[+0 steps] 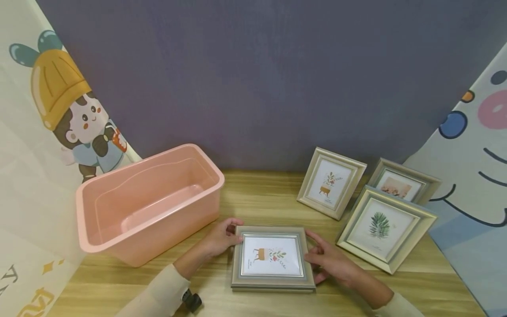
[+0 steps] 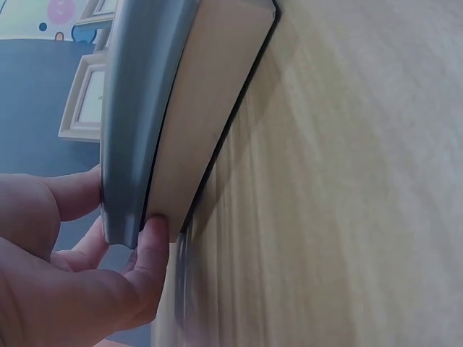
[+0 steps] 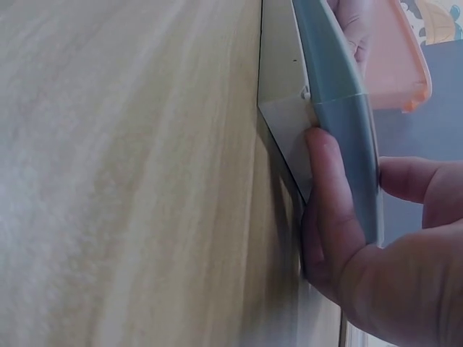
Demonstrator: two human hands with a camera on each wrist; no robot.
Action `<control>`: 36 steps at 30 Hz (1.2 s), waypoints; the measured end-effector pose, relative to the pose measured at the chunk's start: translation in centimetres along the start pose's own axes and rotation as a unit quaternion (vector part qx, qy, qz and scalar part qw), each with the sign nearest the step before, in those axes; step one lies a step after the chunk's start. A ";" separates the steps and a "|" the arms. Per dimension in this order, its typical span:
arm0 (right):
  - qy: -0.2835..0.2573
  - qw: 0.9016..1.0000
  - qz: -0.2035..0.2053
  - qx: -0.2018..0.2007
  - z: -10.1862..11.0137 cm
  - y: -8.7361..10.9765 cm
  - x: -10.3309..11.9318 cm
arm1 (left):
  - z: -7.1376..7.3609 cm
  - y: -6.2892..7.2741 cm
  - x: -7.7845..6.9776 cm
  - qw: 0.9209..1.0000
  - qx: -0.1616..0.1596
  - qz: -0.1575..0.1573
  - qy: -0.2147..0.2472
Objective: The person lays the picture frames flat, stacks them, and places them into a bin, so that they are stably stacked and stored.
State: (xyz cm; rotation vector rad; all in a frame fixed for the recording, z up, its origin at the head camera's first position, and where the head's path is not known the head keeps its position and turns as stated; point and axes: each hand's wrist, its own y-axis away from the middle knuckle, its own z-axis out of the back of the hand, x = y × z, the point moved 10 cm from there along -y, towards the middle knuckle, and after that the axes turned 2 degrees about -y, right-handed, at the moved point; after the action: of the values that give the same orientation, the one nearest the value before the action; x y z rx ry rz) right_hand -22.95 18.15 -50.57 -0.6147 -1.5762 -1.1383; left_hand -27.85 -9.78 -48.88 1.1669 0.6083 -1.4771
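A picture frame [image 1: 273,283] with a plant-in-pot print lies face up, turned sideways, low over the wooden table; whether it is slightly raised is hard to tell. My left hand [image 1: 222,237] grips its left edge, thumb on the face. The left wrist view shows that hand [image 2: 79,267] with a finger against the pale side of the frame [image 2: 210,87]. On the opposite edge, my right hand [image 1: 330,259] holds the frame between thumb and fingers. In the right wrist view, the right hand's fingers [image 3: 329,173] press its side, partly hidden beneath it.
A pink plastic bin [image 1: 178,220] stands at the left. Three more frames stand at the right: a plant-pot print [image 1: 330,182], a leaf print [image 1: 380,226] and a partly hidden one [image 1: 396,184]. Behind the table [image 1: 253,193] rises a dark grey wall [image 1: 257,88].
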 end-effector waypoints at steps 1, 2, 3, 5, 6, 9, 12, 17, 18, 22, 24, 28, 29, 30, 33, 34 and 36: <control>0.000 1.000 0.001 0.001 0.0 0.0 0.0 | 0.0 0.0 0.0 1.000 0.001 0.001 -0.003; 0.001 1.000 0.002 0.001 0.0 0.0 0.0 | 0.0 0.0 -0.1 1.000 0.000 0.001 -0.008; 0.002 1.000 0.002 0.000 0.0 0.0 0.0 | 0.1 0.0 -0.2 1.000 -0.002 0.001 -0.014; 0.006 1.000 0.002 -0.003 0.0 0.1 0.1 | 0.1 -0.1 -0.4 1.000 -0.007 0.000 -0.025; 0.009 1.000 0.001 -0.005 0.1 0.1 0.1 | 0.1 -0.2 -0.5 1.000 -0.009 -0.002 -0.030; 0.028 0.999 0.001 -0.020 0.4 0.1 0.3 | 0.1 -0.5 -1.2 0.999 -0.016 -0.013 -0.049; 0.059 0.997 0.002 -0.044 1.0 0.3 0.9 | 0.2 -0.7 -2.4 0.997 -0.021 -0.035 -0.066; 0.100 0.992 0.010 -0.074 2.3 0.5 2.5 | 0.2 -0.8 -4.8 0.992 -0.030 -0.070 -0.097; 0.103 0.992 0.015 -0.077 2.5 0.6 2.9 | 0.2 -0.8 -5.2 0.992 -0.031 -0.072 -0.102; 0.122 0.988 0.032 -0.085 3.1 1.0 4.2 | -0.1 -0.8 -6.7 0.988 -0.032 -0.084 -0.122; 0.135 0.986 0.036 -0.088 3.3 1.2 4.7 | -0.3 -0.8 -7.2 0.989 -0.026 -0.085 -0.117; 0.169 0.980 0.048 -0.090 3.7 1.3 6.0 | -0.8 -0.9 -8.0 0.991 -0.013 -0.088 -0.103; 0.177 0.979 0.052 -0.091 3.8 1.3 6.4 | -0.9 -0.9 -8.2 0.991 -0.011 -0.088 -0.099; 0.185 0.976 0.058 -0.094 4.0 1.3 6.8 | -1.1 -1.0 -8.5 0.991 -0.009 -0.091 -0.100; 0.197 0.973 0.077 -0.094 4.1 1.6 8.2 | -1.6 -0.8 -9.5 0.989 0.003 -0.110 -0.101; 0.203 0.971 0.083 -0.097 4.2 1.8 8.7 | -1.9 -0.8 -9.9 0.988 0.010 -0.115 -0.099; 0.217 0.966 0.098 -0.100 4.5 2.3 9.5 | -2.6 -0.9 -10.7 0.987 0.026 -0.128 -0.094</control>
State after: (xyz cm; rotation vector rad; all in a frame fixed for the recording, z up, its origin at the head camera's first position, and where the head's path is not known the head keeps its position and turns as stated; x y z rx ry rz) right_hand -26.06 21.66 -40.81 -0.5904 -1.0143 -1.1950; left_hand -28.78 -2.68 -40.46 1.0014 0.6082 -1.8085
